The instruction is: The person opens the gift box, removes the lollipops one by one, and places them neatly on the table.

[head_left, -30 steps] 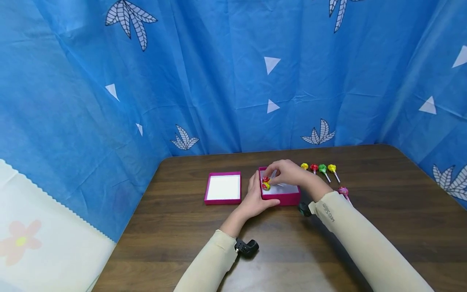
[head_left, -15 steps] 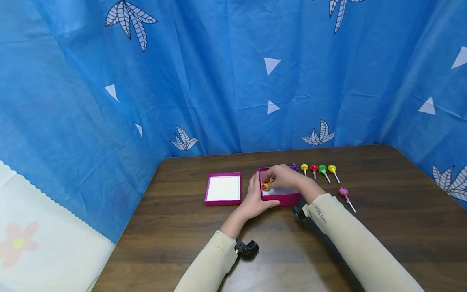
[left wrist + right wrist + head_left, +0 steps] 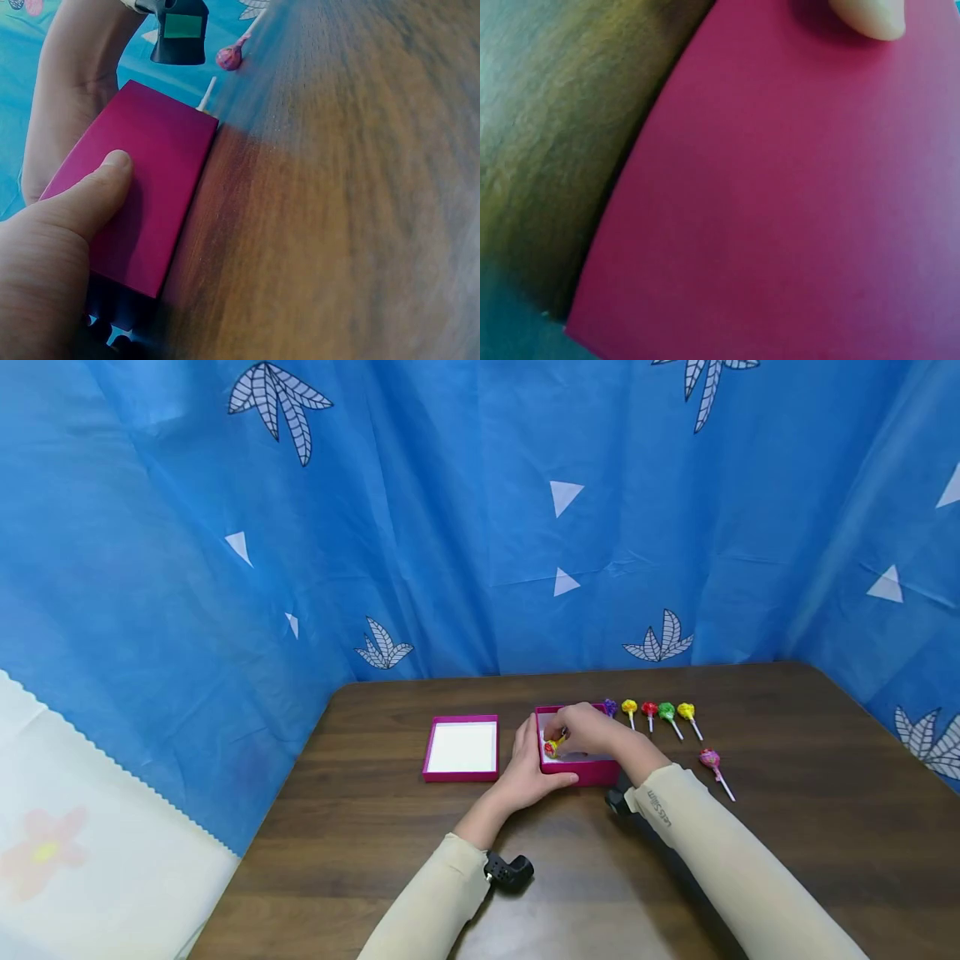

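Observation:
A magenta box (image 3: 588,774) with a white inside stands on the table. My left hand (image 3: 525,781) grips its near left corner, thumb along the front wall and fingers along the left side. In the left wrist view the thumb lies flat against the box (image 3: 154,187). My right hand (image 3: 588,729) reaches inside, its fingertips pinching a yellow-and-red lollipop (image 3: 551,749) by the left wall; the hand hides much of the interior. The right wrist view is filled by the box wall (image 3: 765,210), with the left thumb tip (image 3: 870,16) at its top.
Left of the box lies a magenta lid (image 3: 462,747), white side up. Behind and right, a row holds purple (image 3: 611,707), yellow (image 3: 629,706), red (image 3: 649,708), green (image 3: 667,711) and yellow (image 3: 686,711) lollipops. A pink lollipop (image 3: 709,758) lies nearer. Blue cloth (image 3: 450,527) hangs behind the table.
My right hand has dropped slightly lower into the box, and a red candy head seen earlier beside the yellow-and-red one is now hidden. My left hand keeps its hold on the box.

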A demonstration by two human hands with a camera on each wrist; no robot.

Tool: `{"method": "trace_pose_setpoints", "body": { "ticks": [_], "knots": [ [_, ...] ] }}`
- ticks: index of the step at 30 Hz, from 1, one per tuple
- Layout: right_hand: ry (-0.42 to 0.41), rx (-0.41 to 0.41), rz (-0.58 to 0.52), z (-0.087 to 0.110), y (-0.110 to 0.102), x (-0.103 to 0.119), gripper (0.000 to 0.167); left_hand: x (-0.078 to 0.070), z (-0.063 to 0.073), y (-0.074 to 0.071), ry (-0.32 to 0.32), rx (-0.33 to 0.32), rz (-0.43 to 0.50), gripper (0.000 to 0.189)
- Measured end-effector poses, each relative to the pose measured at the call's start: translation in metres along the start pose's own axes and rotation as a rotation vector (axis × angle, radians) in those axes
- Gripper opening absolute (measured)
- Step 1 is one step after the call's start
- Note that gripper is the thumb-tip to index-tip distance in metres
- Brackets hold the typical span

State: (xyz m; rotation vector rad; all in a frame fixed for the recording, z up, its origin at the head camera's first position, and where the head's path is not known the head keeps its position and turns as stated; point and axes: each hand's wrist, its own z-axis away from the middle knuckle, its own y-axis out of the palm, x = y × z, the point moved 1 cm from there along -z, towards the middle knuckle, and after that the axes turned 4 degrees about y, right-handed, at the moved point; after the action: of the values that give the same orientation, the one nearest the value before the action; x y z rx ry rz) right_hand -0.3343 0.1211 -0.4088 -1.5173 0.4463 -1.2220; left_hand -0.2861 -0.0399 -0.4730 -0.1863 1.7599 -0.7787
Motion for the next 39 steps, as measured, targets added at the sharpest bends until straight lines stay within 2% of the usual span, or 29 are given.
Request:
{"method": "trace_pose_setpoints", "body": {
  "ticks": [4, 13, 21, 25, 29, 39],
  "knots": [
    [0.002, -0.006, 0.008, 0.002, 0.004, -0.002, 0.033, 0.001, 0.000, 0.003, -0.008, 0.007, -0.002, 0.120],
    [-0.024, -0.008, 0.024, 0.000, 0.002, 0.000, 0.030, -0.001, 0.000, -0.002, 0.006, 0.009, 0.001, 0.120],
    [0.017, -0.029, 0.006, 0.002, -0.001, 0.003, 0.034, 0.000, -0.002, -0.003, 0.015, 0.003, -0.012, 0.119],
    [0.003, -0.050, 0.017, 0.007, -0.003, 0.003, 0.032, 0.001, -0.002, -0.001, 0.016, 0.007, -0.013, 0.119],
    [-0.031, -0.095, 0.022, 0.011, -0.008, 0.005, 0.034, 0.000, -0.002, 0.000, 0.017, 0.008, -0.007, 0.120],
    [-0.016, -0.255, 0.006, 0.018, -0.019, 0.004, 0.028, 0.001, -0.002, -0.002, 0.012, -0.001, 0.006, 0.119]
  ]
}}
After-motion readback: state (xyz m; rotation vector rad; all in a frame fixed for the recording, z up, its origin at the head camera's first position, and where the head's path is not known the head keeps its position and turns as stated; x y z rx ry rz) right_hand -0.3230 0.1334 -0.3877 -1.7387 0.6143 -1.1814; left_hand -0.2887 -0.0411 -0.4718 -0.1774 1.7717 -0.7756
